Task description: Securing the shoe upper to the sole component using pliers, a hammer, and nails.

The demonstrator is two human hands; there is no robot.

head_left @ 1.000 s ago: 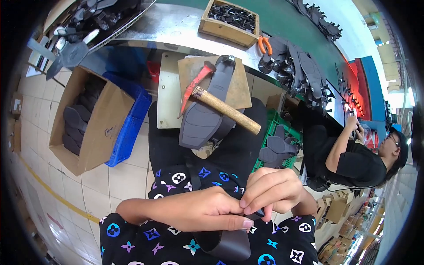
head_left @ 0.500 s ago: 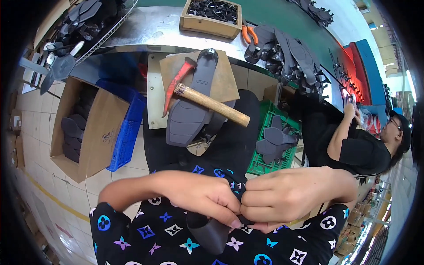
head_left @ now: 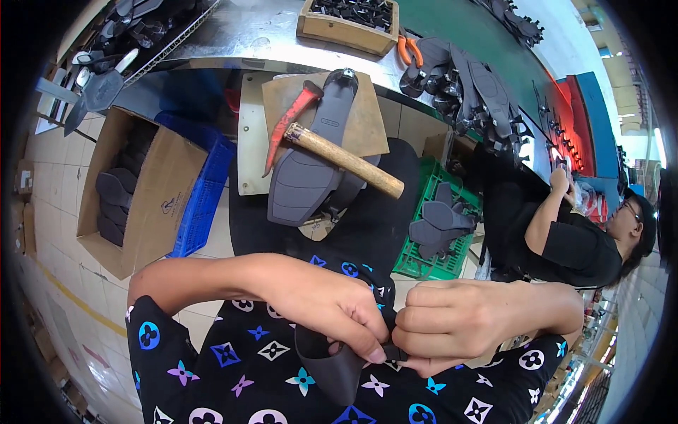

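Close to my body, both hands work on a black strap point(head_left: 332, 374) that curves in a wide loop, perhaps a sandal strap. My left hand point(head_left: 321, 297) is closed on it, the thumb pressing near its narrow end. Beside it, my right hand point(head_left: 459, 318) has its fingers curled and pinches that dark end; the exact grip is hidden under the fingers. Beyond my hands, a dark grey sandal sole point(head_left: 304, 191) lies on a tan board point(head_left: 371, 131) over my lap. Across the sole rests a hammer point(head_left: 346, 161) with a red head and wooden handle.
A wooden box point(head_left: 346, 35) of small black parts and orange-handled pliers point(head_left: 409, 51) lie on the bench. Soles fill a cardboard box point(head_left: 159, 198) at left and a green crate point(head_left: 431, 265) at right. A co-worker point(head_left: 579, 244) sits at the right.
My hands have drawn slightly apart, the right one moving a little to the right, both still on the strap. The view has shifted slightly; sole and hammer lie as before.
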